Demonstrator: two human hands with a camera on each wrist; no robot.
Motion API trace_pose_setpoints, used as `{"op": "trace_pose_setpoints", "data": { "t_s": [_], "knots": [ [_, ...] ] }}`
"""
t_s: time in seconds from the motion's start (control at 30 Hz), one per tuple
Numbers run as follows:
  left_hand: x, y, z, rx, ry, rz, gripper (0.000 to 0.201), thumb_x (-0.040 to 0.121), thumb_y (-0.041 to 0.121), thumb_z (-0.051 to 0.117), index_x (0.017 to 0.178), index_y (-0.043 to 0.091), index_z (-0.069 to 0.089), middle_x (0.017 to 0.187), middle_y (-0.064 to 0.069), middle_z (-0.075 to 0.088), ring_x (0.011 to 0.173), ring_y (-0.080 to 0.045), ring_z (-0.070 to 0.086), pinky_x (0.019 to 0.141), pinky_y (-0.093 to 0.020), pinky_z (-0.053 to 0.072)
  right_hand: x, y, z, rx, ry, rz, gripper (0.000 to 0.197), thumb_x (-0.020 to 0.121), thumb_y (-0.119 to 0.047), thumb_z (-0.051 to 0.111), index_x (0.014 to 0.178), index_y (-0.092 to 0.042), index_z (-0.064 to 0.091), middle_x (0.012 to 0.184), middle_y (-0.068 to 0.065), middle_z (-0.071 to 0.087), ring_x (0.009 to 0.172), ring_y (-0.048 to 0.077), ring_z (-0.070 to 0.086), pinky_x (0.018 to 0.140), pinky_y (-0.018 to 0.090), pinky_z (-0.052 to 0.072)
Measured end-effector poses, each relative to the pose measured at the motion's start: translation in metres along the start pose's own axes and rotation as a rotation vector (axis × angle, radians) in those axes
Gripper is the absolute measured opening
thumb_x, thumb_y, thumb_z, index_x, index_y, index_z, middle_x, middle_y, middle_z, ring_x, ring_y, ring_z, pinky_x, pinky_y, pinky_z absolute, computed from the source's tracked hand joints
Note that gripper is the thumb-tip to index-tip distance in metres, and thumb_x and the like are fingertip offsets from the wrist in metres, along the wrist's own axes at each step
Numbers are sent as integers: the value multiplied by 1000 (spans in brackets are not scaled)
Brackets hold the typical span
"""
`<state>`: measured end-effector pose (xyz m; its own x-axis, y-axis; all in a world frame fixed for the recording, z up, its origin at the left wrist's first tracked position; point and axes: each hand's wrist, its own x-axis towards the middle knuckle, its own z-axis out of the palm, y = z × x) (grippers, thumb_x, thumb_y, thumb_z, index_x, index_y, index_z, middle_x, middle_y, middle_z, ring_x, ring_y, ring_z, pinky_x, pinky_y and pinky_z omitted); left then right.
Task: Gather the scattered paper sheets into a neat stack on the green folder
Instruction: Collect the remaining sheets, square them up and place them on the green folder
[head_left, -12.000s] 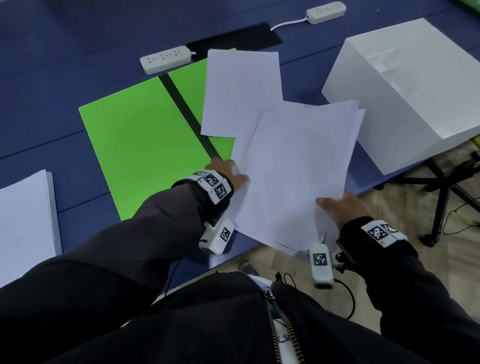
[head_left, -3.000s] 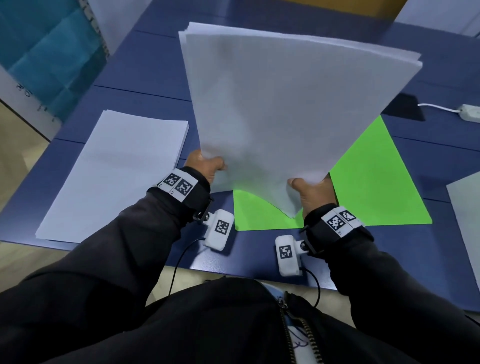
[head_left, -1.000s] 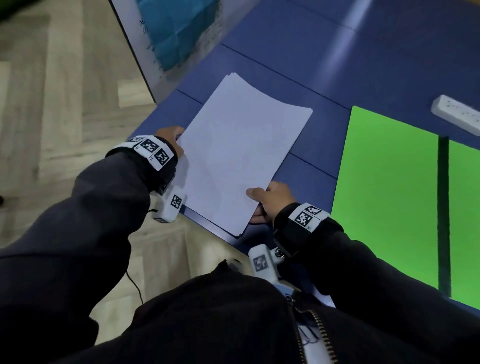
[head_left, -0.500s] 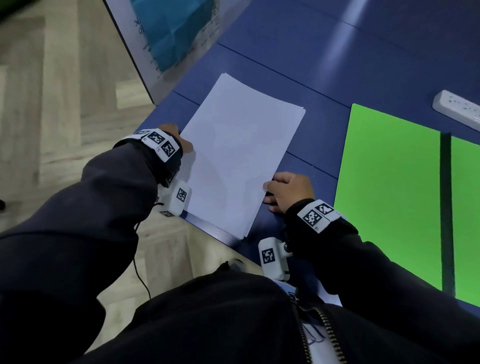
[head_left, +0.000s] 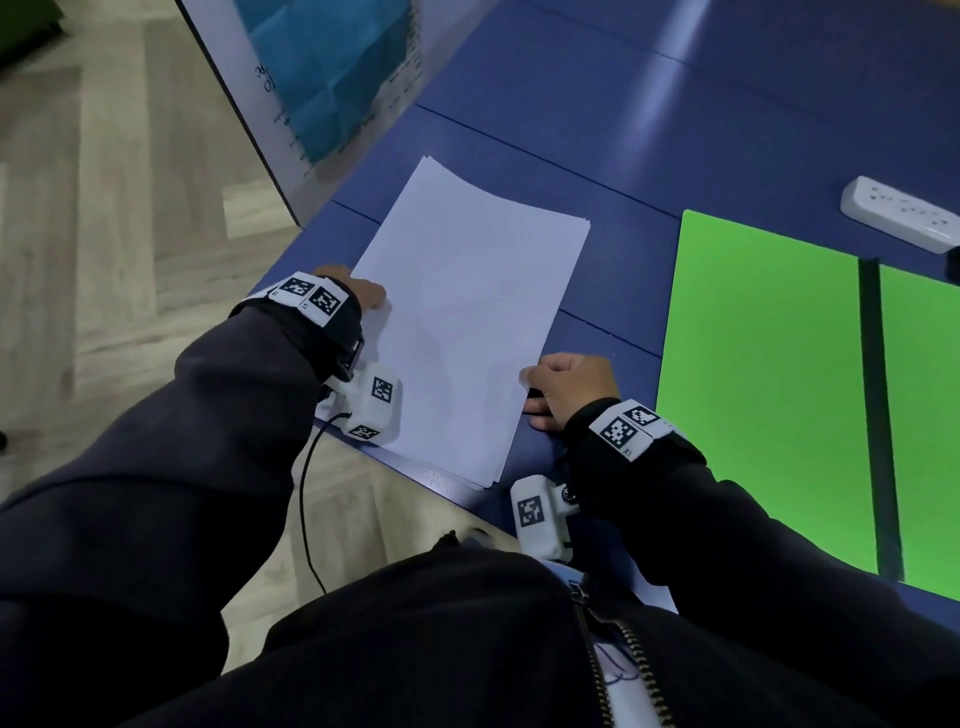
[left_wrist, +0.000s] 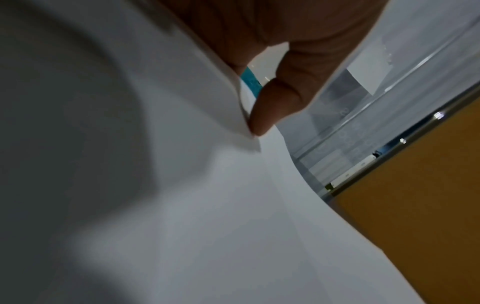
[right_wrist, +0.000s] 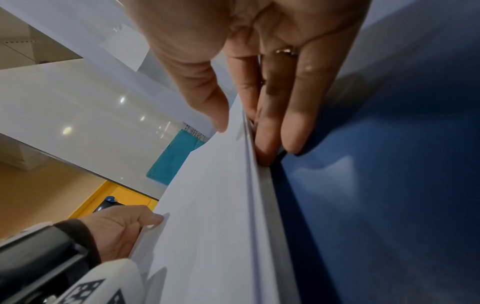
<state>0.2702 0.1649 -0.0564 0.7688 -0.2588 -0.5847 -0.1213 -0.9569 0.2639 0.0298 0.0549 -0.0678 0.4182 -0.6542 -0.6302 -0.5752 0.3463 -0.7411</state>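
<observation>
A stack of white paper sheets (head_left: 467, 322) lies flat on the blue table (head_left: 649, 119), near its left front corner. My left hand (head_left: 363, 296) holds the stack's left edge, thumb (left_wrist: 275, 102) on top of the paper (left_wrist: 207, 205). My right hand (head_left: 566, 384) grips the right edge: its thumb lies on the top sheet and its fingers (right_wrist: 270, 127) press against the side of the stack (right_wrist: 213, 205). The left hand (right_wrist: 122, 228) shows across the paper in the right wrist view. The open green folder (head_left: 753, 389) lies bare to the right of the stack.
A white power strip (head_left: 898, 213) lies beyond the folder at the far right. A board with a teal poster (head_left: 332, 73) stands just past the table's left edge. The table's front edge runs right under the stack's near corner, with wooden floor (head_left: 104, 208) below.
The sheets I held upright over the folder three seconds ago now lie on the pile at the table's left. In the last second my right hand slid farther up the pile's right edge.
</observation>
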Motion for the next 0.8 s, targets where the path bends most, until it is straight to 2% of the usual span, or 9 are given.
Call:
{"op": "trace_pose_setpoints", "data": {
  "t_s": [0.1,0.2,0.33,0.4,0.47,0.53,0.63,0.7,0.8],
  "knots": [
    [-6,-5,0,-99,-18,77,53,90,22,56,137,6,38,136,-15,43,127,-31,42,96,-35,36,1,4,-4,13,-1,-6,24,79,-14,67,101,-5,66,81,11,69,62,20,67,54,27,54],
    [-14,-17,4,-293,24,273,25,82,10,62,105,12,50,102,-10,52,93,-25,52,75,-31,38,3,5,-8,2,22,-12,23,77,-17,68,97,-6,68,77,9,68,62,19,67,53,25,51],
    [-37,-24,11,-631,8,462,35,73,4,66,98,23,52,99,-3,59,95,-24,58,85,-37,45,4,0,-21,39,140,-150,34,71,-21,70,94,3,65,77,16,67,71,27,66,71,37,53],
    [-58,-20,10,-794,-53,555,38,64,7,63,93,29,52,94,3,60,85,-14,62,79,-30,50,3,-4,-27,127,104,-196,34,71,-20,72,99,-1,66,90,15,70,85,29,67,84,41,52],
    [-77,-15,8,-904,-108,655,40,63,4,58,93,28,52,91,7,61,74,-1,64,69,-19,52,0,-3,-30,202,41,-221,27,66,-26,76,88,-12,69,91,7,72,88,27,66,88,45,52],
    [-91,-7,7,-967,-149,726,42,62,1,60,95,26,54,88,11,66,75,-3,65,68,-19,53,-3,3,-34,330,-1,-213,45,54,-34,83,91,-12,69,102,11,72,96,31,67,91,53,51],
    [-108,6,6,-995,-176,798,45,63,-1,61,98,26,54,88,17,69,80,-4,65,70,-20,53,-25,-4,-46,597,-29,-202,52,56,-20,85,103,-7,65,116,24,64,105,40,62,94,60,46],
    [-116,18,9,-1003,-153,821,45,65,-3,56,100,25,52,87,20,69,81,0,64,71,-17,52,-34,-8,-61,666,-29,-273,34,71,-2,69,103,-11,63,111,21,65,100,38,62,92,56,48],
    [-127,39,23,-1025,-113,835,53,61,-4,59,105,25,50,94,16,65,86,0,61,77,-22,51,-48,-13,-91,568,87,-475,32,74,1,65,102,-14,63,93,0,71,86,20,66,80,36,55]
  ]
}}
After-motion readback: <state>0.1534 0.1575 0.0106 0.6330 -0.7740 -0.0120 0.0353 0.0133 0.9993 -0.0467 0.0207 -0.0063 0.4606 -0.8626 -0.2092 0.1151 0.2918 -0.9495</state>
